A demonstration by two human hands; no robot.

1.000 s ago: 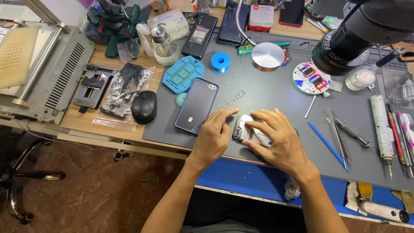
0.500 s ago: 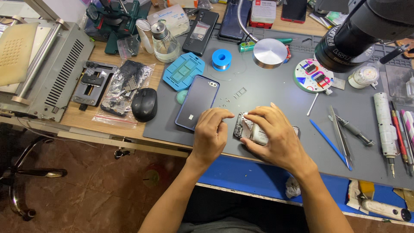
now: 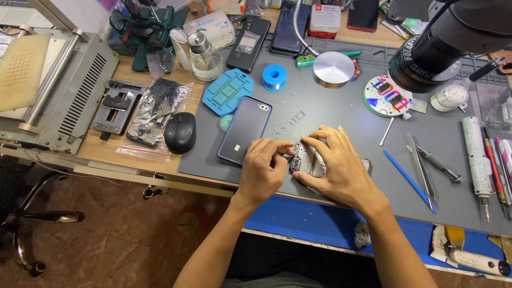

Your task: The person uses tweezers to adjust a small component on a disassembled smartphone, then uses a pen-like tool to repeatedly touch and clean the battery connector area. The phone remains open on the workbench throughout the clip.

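Both your hands are on the opened silver phone chassis (image 3: 311, 160), which lies flat on the grey silicone work mat (image 3: 341, 114) near its front edge, just right of the dark blue phone lying back-up (image 3: 245, 129).

Your left hand (image 3: 265, 169) is curled at the chassis's left end, thumb and forefinger pinched together against that edge; whether they grip a small part or only the frame is too small to tell. Your right hand (image 3: 341, 168) lies spread over the chassis, fingers arched, fingertips pressing its upper edge and thumb at the lower edge, pinning it down and hiding most of its right half.

Progress, as a judgement: the phone is already open, its inner frame exposed. A scatter of tiny silver screws (image 3: 277, 128) lies loose on the mat just above your hands, which suggests the fasteners are already out. The work looks mid-way: inner parts being handled, nothing closed back up.

Untouched to your right: thin blue plastic pry stick (image 3: 409, 180), metal tweezers (image 3: 417, 162), grey-handled screwdriver (image 3: 438, 164). The black microscope head (image 3: 453, 40) hangs above the mat's far right.
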